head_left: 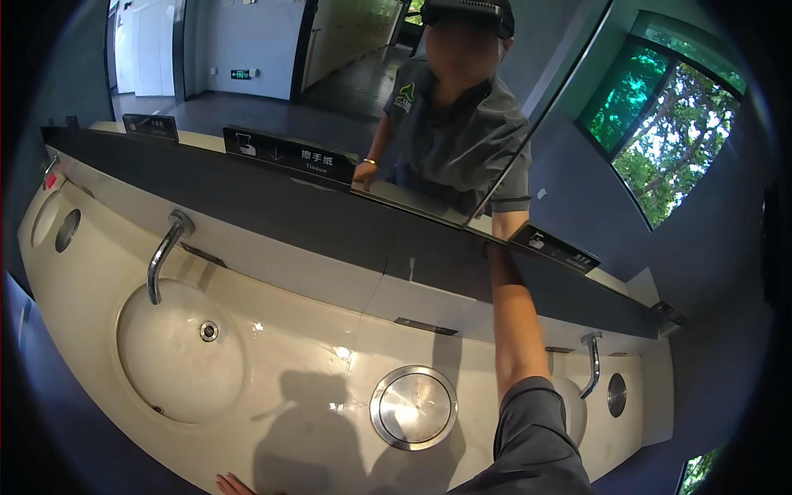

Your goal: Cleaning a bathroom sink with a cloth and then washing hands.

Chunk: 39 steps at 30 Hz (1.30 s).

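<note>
My right forearm (520, 330), under a short grey sleeve, reaches forward over the counter to the dark panel (437, 264) below the mirror. My right hand is lost in the shadow at that panel, so its fingers and anything in them are hidden. Low in the picture, my left hand (233, 485) shows only stretched fingers at the front edge of the cream washbasin counter (305, 346); they hold nothing that I can see. Between my arms, a round steel lid (413, 407) is set into the counter.
Left stands a curved chrome tap (165, 256) over a round basin (181, 351). Another chrome tap (591, 367) and a partly covered basin (571, 408) lie right of my arm. Black sign plates (289, 157) line the lower edge of the mirror (346, 66), which reflects me.
</note>
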Motion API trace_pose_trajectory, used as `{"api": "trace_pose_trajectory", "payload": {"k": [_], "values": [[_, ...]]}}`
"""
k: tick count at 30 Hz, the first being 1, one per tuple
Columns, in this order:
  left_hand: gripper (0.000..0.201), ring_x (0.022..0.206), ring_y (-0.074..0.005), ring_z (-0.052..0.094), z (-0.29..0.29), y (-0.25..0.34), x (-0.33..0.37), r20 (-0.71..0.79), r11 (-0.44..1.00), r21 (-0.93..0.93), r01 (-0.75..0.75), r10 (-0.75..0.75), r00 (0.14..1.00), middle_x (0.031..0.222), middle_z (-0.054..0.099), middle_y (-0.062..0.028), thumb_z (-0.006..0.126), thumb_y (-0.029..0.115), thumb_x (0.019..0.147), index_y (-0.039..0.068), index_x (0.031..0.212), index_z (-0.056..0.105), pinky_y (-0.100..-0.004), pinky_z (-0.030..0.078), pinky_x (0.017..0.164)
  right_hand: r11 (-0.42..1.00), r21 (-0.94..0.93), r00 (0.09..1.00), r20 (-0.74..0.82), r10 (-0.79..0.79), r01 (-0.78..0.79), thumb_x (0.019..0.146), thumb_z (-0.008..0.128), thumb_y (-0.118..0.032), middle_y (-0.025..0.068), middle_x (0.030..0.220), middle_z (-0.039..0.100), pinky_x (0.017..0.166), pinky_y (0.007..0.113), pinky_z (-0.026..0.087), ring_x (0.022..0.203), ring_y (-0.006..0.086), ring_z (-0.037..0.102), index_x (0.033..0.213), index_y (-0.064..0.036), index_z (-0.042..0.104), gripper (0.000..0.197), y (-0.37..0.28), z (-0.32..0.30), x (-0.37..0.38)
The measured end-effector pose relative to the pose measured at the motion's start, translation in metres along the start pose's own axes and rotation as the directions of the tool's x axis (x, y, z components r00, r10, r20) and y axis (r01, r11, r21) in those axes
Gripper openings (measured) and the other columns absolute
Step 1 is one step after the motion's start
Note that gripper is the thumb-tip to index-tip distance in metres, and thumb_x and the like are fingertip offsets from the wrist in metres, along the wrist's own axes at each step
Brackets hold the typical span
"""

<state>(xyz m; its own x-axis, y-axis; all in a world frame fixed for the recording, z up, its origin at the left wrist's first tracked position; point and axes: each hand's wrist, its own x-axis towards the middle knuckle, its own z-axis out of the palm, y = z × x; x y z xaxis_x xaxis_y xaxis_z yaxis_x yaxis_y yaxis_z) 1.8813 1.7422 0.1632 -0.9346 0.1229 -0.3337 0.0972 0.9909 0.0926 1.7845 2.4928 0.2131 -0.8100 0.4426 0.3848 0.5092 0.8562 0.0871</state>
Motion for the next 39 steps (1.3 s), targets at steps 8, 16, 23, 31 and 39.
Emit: {"api": "trace_pose_trajectory", "payload": {"k": [8,16,23,31,39], "values": [[0.113,0.128,-0.0386,0.007,0.006,0.003,-0.007,-0.007,0.993,-0.043,0.107,-0.108,0.994,0.139,0.006,-0.0238,0.074,0.038,0.051,-0.002,0.134,0.009,-0.0539,0.01,0.1,0.901,0.431,0.994,0.079,-0.079,0.037,0.08,0.047,-0.017,0.0219,0.105,0.051,0.084,0.04,0.039,0.098,0.0345,0.049,0.106,-0.0057,0.05,0.028,-0.2,-0.099,-0.011],[0.123,0.13,-0.0342,0.004,0.025,-0.009,0.005,0.024,0.983,-0.106,0.149,-0.147,0.989,0.14,0.004,-0.0191,0.082,0.031,0.041,0.003,0.134,0.007,-0.0528,0.008,0.101,0.976,0.215,0.998,-0.045,0.048,-0.037,0.081,0.05,-0.015,0.0192,0.103,0.049,0.074,0.038,0.041,0.09,0.0341,0.049,0.1,-0.0057,0.049,0.021,-0.029,-0.137,-0.15],[0.12,0.13,-0.0358,0.004,0.036,-0.02,-0.002,-0.116,0.996,-0.072,0.055,-0.063,0.991,0.14,0.003,-0.0203,0.081,0.035,0.043,0.006,0.133,0.008,-0.0542,0.012,0.1,-0.495,0.821,0.714,0.525,0.463,-0.283,0.083,0.048,-0.015,0.0117,0.1,0.056,0.062,0.04,0.048,0.085,0.0262,0.058,0.1,-0.0053,0.053,0.021,-0.05,-0.193,-0.155],[0.118,0.129,-0.037,0.004,0.036,-0.024,-0.004,-0.145,0.996,-0.092,0.014,-0.027,0.989,0.14,0.002,-0.0196,0.08,0.035,0.043,0.008,0.134,0.01,-0.0552,0.012,0.1,0.308,0.666,0.709,0.486,0.512,-0.679,0.079,0.051,-0.024,0.0078,0.091,0.059,0.067,0.039,0.048,0.078,0.021,0.059,0.091,-0.005,0.059,0.024,-0.018,-0.156,-0.132],[0.117,0.13,-0.0368,0.002,0.028,-0.015,-0.001,-0.096,0.997,-0.067,0.039,-0.045,0.994,0.14,0.002,-0.0195,0.08,0.038,0.044,0.006,0.133,0.011,-0.0552,0.012,0.1,0.815,-0.263,0.857,-0.187,0.481,-0.515,0.081,0.047,-0.032,0.0103,0.109,0.052,0.087,0.046,0.037,0.102,0.0297,0.047,0.093,-0.0143,0.061,0.026,-0.09,-0.13,-0.145]]}}
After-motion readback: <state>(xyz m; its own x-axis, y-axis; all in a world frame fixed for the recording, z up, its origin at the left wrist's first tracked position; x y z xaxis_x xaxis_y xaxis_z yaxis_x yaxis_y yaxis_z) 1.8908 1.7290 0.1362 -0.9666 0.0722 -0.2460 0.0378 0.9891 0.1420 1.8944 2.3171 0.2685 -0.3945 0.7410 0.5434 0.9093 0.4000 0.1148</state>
